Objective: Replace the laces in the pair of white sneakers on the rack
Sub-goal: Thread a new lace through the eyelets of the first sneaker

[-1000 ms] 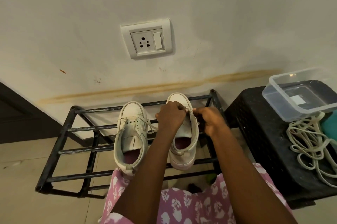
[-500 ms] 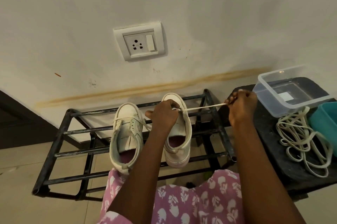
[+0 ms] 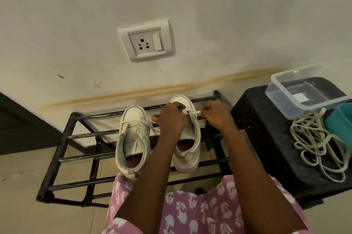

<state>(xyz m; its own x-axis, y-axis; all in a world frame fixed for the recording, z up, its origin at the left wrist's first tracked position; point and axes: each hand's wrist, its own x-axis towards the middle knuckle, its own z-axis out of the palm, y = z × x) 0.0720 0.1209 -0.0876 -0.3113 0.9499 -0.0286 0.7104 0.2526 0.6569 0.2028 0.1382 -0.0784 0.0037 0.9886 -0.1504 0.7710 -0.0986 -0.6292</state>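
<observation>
You have two sneakers, the left sneaker (image 3: 133, 138) and the right sneaker (image 3: 192, 144), each holding one lace (image 3: 196, 112), on one rack (image 3: 80, 135). There is one clear tub (image 3: 282, 108), one teal tub (image 3: 341, 127), one stool (image 3: 266, 138) and one wall socket (image 3: 145, 40) (the loose laces (image 3: 312, 132) are too tangled to count).

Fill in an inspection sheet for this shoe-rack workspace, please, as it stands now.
Surface: black metal shoe rack, bars scuffed.
Job's things: left sneaker laced near the toe only; right sneaker beside it; lace at its front eyelets; loose laces heaped on black stool.
Clutter: clear plastic container and teal container on the stool.
Hands: left hand grips the right sneaker; right hand pinches the lace.
Cables: nothing seen.
Surroundings: wall socket, nothing plugged in; brown streak on wall; tiled floor.
</observation>
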